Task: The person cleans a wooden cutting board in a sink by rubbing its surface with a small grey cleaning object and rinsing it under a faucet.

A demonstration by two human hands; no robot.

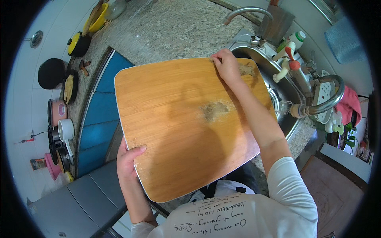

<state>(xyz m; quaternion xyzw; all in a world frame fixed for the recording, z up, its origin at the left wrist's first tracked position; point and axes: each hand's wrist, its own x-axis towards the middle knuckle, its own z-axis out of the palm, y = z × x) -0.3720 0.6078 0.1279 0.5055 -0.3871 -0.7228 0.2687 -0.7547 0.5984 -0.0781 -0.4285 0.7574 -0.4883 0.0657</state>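
A large wood-grain board with rounded corners and a pale edge (172, 119) is held up in front of my body. Its surface has a worn, discoloured patch near the middle and another at the upper right corner. My left hand (128, 156) grips the board's left edge, thumb on the face and fingers behind it. At the far edge, my right hand (223, 64) is closed, with something small and brownish partly showing at its fingertips; what it is cannot be told. Wet spots show on the board near my left thumb.
Beyond the board's right side lies a steel sink (290, 89) with a curved faucet (253, 10) and a second hooked spout (336, 80). A granite counter (166, 29) runs behind. Pans and pots, including a white saucepan (66, 130), line the left.
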